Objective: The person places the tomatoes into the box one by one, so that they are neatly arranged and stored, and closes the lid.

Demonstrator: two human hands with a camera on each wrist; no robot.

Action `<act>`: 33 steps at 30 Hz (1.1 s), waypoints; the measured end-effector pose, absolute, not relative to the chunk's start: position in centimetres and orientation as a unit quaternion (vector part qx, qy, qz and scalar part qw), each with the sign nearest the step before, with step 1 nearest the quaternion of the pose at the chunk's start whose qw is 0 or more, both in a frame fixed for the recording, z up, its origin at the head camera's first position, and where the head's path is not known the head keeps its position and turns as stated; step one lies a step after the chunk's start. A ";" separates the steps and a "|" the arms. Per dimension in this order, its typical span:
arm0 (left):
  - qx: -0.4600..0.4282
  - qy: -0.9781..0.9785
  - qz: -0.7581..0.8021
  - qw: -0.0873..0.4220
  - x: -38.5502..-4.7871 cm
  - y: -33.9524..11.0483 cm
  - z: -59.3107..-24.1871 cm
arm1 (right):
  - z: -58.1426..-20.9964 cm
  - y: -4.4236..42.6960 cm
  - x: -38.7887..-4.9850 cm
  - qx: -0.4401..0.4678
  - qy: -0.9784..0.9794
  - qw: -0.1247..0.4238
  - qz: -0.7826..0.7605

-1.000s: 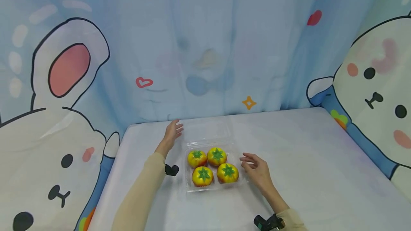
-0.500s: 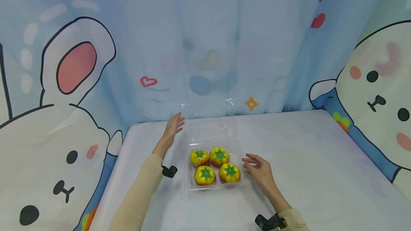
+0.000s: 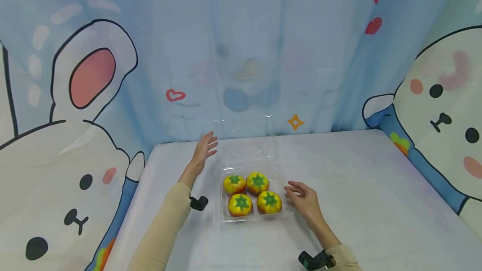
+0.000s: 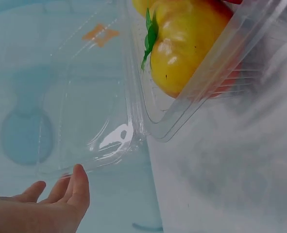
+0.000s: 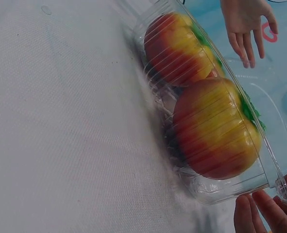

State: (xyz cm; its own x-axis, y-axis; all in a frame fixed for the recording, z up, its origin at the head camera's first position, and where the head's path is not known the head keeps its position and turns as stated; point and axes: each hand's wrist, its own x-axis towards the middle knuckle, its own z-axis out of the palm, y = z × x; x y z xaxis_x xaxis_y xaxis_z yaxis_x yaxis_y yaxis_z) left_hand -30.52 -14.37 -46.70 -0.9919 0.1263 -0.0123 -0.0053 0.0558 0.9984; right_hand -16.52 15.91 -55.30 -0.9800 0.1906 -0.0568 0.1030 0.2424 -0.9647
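A clear plastic container [image 3: 250,219] holds several yellow-red tomato-like fruits [image 3: 269,202] with green tops; its clear lid [image 3: 246,152] stands raised at the back. My left hand [image 3: 200,152] is beside the lid's left edge, fingers extended; in the left wrist view the fingertips of this hand [image 4: 51,204] overlap the lid's edge [image 4: 104,158], contact uncertain. At the container's right side is my right hand [image 3: 304,204], fingers loosely bent. In the right wrist view its fingertips [image 5: 267,208] lie at the container's corner [image 5: 209,196], seemingly touching it.
A white-covered table [image 3: 361,187] lies under the container. Behind it hangs a blue curtain [image 3: 248,32] with cartoon prints. Printed white cartoon animals flank the table at left [image 3: 45,170] and right [image 3: 452,108].
The lid has swung up from lying low behind the container to a raised position. My left hand has risen slightly; my right hand stays at the container's right side.
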 end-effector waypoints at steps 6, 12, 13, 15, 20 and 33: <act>0.054 0.729 0.681 0.046 -30.0 -14.2 -46.4 | -55.5 16.0 -16.5 -0.092 -0.790 0.044 0.605; 0.062 0.732 0.677 0.036 -29.5 -14.1 -46.3 | -55.6 16.0 -16.3 -0.093 -0.789 0.038 0.606; 0.065 0.733 0.676 0.033 -29.4 -14.1 -46.3 | -55.7 15.9 -16.3 -0.091 -0.789 0.041 0.606; 0.071 0.734 0.674 0.031 -29.1 -14.1 -46.3 | -55.8 15.9 -16.2 -0.092 -0.790 0.048 0.605; 0.089 0.740 0.666 0.022 -28.3 -14.3 -46.4 | -56.2 16.0 -16.1 -0.085 -0.785 0.058 0.611; 0.122 0.759 0.639 0.016 -26.8 -14.7 -46.3 | -55.5 16.3 -15.9 -0.086 -0.766 0.027 0.637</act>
State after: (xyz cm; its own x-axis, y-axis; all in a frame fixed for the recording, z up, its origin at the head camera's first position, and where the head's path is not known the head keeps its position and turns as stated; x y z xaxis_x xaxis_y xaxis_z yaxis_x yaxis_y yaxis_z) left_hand -26.75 -14.70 -46.26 -0.9699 0.2055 0.1306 0.1637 0.1533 0.9745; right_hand -15.88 16.33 -55.49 -0.9840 0.1648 -0.0683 0.0972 0.1747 -0.9798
